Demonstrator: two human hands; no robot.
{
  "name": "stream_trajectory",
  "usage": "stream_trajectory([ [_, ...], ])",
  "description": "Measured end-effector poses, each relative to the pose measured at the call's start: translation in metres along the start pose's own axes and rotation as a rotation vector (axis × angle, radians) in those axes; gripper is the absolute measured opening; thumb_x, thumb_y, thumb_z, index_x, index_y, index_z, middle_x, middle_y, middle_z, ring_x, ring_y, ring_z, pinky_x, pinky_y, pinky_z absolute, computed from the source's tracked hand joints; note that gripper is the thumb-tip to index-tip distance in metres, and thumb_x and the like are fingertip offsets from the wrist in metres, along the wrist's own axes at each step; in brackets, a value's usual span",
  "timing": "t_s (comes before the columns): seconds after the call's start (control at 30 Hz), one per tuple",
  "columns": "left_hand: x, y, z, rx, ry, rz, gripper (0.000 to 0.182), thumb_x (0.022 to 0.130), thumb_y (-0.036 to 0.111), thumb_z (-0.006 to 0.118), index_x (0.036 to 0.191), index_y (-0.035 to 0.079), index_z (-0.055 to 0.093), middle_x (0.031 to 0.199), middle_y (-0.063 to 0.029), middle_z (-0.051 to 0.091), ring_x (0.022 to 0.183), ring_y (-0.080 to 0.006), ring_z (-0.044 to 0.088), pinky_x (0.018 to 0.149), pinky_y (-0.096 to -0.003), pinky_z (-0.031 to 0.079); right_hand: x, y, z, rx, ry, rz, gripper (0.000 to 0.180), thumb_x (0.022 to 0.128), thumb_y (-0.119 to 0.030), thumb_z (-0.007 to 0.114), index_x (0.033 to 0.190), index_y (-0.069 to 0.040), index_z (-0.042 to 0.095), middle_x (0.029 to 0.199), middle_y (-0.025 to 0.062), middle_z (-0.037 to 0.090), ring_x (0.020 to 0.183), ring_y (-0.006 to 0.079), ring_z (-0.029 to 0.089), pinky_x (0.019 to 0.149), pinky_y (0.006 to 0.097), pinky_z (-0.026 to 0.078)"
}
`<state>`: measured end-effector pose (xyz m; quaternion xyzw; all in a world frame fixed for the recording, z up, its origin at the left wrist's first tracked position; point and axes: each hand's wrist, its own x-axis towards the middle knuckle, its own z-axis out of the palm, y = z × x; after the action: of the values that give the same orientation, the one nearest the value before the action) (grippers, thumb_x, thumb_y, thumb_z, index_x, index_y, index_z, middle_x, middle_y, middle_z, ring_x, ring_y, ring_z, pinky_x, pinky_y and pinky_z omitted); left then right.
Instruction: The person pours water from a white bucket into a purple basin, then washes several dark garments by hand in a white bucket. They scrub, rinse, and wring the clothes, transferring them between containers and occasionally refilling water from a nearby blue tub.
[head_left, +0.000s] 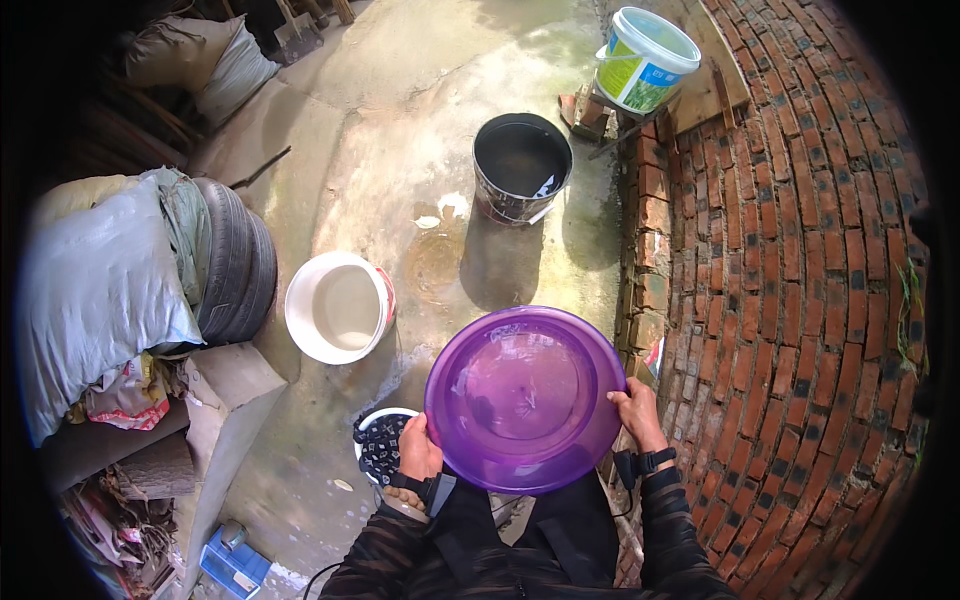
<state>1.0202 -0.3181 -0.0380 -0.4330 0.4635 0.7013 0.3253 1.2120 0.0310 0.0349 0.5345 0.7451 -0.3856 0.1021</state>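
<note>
A purple translucent plastic basin (525, 397) is held in front of my body, above my legs. My left hand (420, 450) grips its rim at the left, and my right hand (637, 409) grips the rim at the right, thumb on the near face. Some clear patches of light shine on its bottom; whether it holds water I cannot tell. Beside my left hand, dark patterned cloth (380, 446) fills a small white bucket (396, 412). Farther left stands a white bucket (300, 311) with cloudy liquid inside. Beyond the basin is a black bucket (499, 199) holding dark water.
A green, blue and white bucket (637, 75) sits raised by the brick wall (787, 300) on my right. Tyres (244, 262) and stuffed sacks (112, 277) are piled at left above a concrete slab (232, 382). A blue box (234, 562) lies low left. The concrete floor has wet patches.
</note>
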Motion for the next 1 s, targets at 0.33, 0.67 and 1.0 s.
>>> stream_trajectory([
  [0.33,0.171,-0.011,0.024,-0.172,0.034,0.06,0.014,0.105,0.014,0.055,0.108,0.002,0.063,0.104,-0.0092,0.07,0.096,-0.0212,0.067,0.093,-0.0371,0.053,0.211,-0.027,0.102,-0.046,-0.162,-0.134,0.023,0.084,-0.012,0.074,0.094,0.007,0.065,0.075,0.0168,0.065,0.071,0.0233,0.063,0.067,0.0398,0.05],
  [0.67,0.367,-0.106,0.016,-0.322,0.224,0.053,0.017,0.101,0.014,0.061,0.112,0.002,0.066,0.101,-0.0078,0.069,0.093,-0.0217,0.067,0.088,-0.0382,0.056,0.403,0.016,0.227,0.01,-0.381,-0.047,0.012,0.091,-0.008,0.071,0.099,-0.001,0.065,0.072,0.0023,0.061,0.06,0.0134,0.056,0.054,0.0312,0.049],
  [1.0,0.397,-0.135,0.039,0.028,0.13,0.387,0.021,0.098,0.012,0.063,0.116,-0.001,0.063,0.112,-0.0088,0.067,0.103,-0.0204,0.064,0.094,-0.0356,0.051,0.508,0.012,0.271,-0.292,-0.435,-0.057,0.028,0.095,-0.026,0.07,0.107,-0.001,0.068,0.084,0.0046,0.065,0.07,0.0151,0.063,0.06,0.0319,0.057],
])
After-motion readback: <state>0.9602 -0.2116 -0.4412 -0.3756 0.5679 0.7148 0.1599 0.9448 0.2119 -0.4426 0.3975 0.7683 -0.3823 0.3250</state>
